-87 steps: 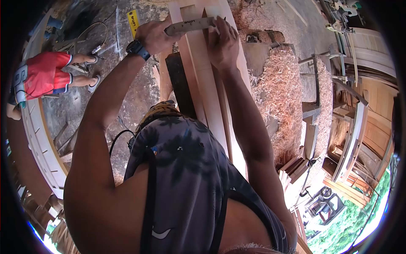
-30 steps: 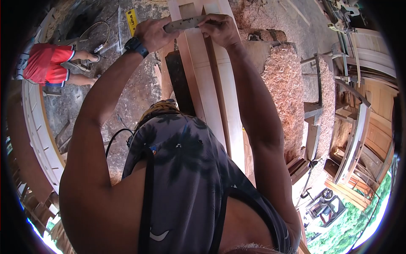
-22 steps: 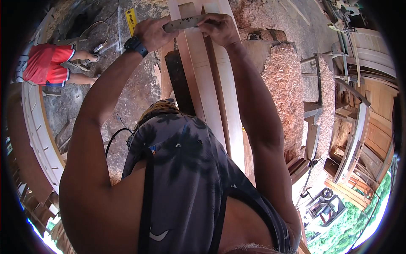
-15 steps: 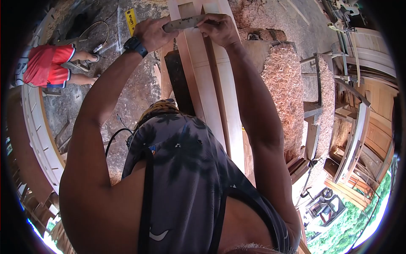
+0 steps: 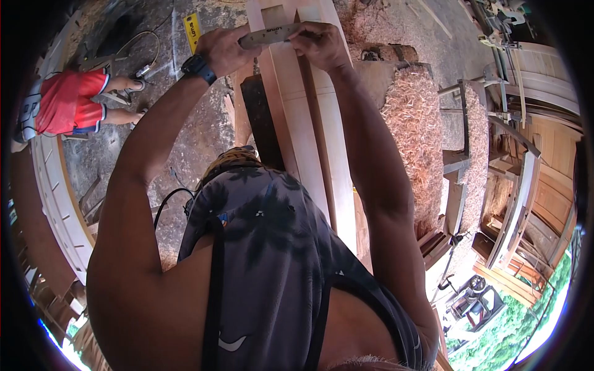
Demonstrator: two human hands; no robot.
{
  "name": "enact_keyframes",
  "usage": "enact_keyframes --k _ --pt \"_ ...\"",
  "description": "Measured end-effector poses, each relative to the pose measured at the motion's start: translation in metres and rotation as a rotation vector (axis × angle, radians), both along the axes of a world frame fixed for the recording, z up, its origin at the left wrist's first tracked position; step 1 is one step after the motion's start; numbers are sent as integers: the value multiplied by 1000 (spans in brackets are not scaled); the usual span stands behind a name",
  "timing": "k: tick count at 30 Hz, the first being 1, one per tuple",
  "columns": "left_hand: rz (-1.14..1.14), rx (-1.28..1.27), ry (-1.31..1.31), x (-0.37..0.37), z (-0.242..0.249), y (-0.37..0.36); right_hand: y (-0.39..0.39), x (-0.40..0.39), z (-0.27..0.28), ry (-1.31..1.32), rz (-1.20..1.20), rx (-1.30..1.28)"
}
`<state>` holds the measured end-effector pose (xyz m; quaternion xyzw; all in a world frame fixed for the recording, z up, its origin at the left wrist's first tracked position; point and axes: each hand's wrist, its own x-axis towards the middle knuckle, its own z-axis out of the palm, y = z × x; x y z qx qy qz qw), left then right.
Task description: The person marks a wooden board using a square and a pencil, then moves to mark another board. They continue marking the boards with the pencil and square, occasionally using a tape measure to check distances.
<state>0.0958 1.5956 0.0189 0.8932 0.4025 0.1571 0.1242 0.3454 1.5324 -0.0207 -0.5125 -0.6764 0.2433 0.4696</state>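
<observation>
A grey metal ruler [image 5: 267, 36], marked LOTUS and with numbers, spans between my two hands above the wooden boards. My left hand [image 5: 224, 52] is closed around its left end, with a dark watch [image 5: 198, 68] on the wrist. At the other end, my right hand [image 5: 322, 47] pinches it between thumb and fingers. Beneath the ruler, long pale planed boards [image 5: 296, 99] lie side by side, with a dark gap between them. Pencil lines cross the boards, and the near ends pass under my body.
Wood shavings [image 5: 416, 136] heap up on the right. A yellow LOTUS-marked strip [image 5: 192, 31] lies on the floor at the upper left. Another person in red shorts [image 5: 77, 102] is at the far left. Stacked timber and panels [image 5: 554, 167] stand on the right.
My hands and the ruler stay almost in place, with the ruler tilted slightly. The person in red shorts at the left has shifted a little.
</observation>
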Motion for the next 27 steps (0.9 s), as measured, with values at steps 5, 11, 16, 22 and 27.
enact_keyframes --k 5,11,16,22,27 --pt "4 -8 41 0 3 -1 -1 1 2 -22 -5 -67" --pt "-5 7 26 0 0 1 -4 0 4 -4 -36 -105" --pt "-8 1 19 0 2 0 -7 -4 10 134 -53 -134" --pt "-24 25 -16 0 2 0 -7 -4 10 103 -78 -148" --pt "-17 14 9 0 2 0 -4 0 5 49 -53 -141"
